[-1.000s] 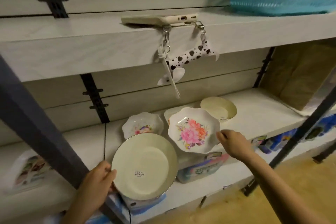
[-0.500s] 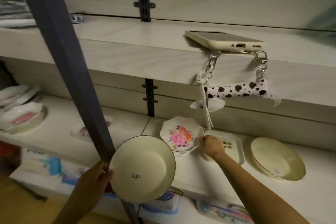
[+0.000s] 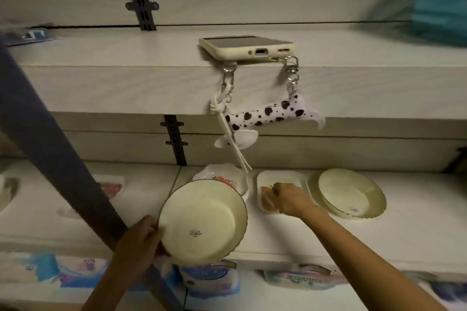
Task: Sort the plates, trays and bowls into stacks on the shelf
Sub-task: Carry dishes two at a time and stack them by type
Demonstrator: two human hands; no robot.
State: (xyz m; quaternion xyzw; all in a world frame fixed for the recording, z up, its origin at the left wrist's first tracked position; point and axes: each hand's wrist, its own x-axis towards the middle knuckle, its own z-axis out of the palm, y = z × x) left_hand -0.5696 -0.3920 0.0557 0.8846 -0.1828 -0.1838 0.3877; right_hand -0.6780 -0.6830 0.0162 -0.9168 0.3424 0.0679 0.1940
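My left hand (image 3: 137, 242) grips the left rim of a cream plate (image 3: 202, 222) and holds it tilted in front of the shelf edge, underside toward me. Behind it a scalloped flower plate (image 3: 225, 177) sits on the middle shelf (image 3: 417, 235), partly hidden. To its right lies a white rectangular tray (image 3: 280, 177) with an orange pattern. My right hand (image 3: 290, 201) lies on the tray's front right part, fingers curled down onto it. A second cream plate (image 3: 351, 193) rests right of the tray.
A phone (image 3: 247, 48) lies at the upper shelf's edge, and its spotted charm (image 3: 267, 115) dangles above the plates. A dark slanted post (image 3: 50, 154) crosses the left side. Blurred dishes (image 3: 111, 187) sit behind it. Packages (image 3: 209, 278) fill the shelf below. A teal basket (image 3: 442, 7) stands top right.
My right hand set the flower plate down on another plate, let go and moved right onto the rectangular tray. My left hand kept hold of the cream plate. My view swung sideways.
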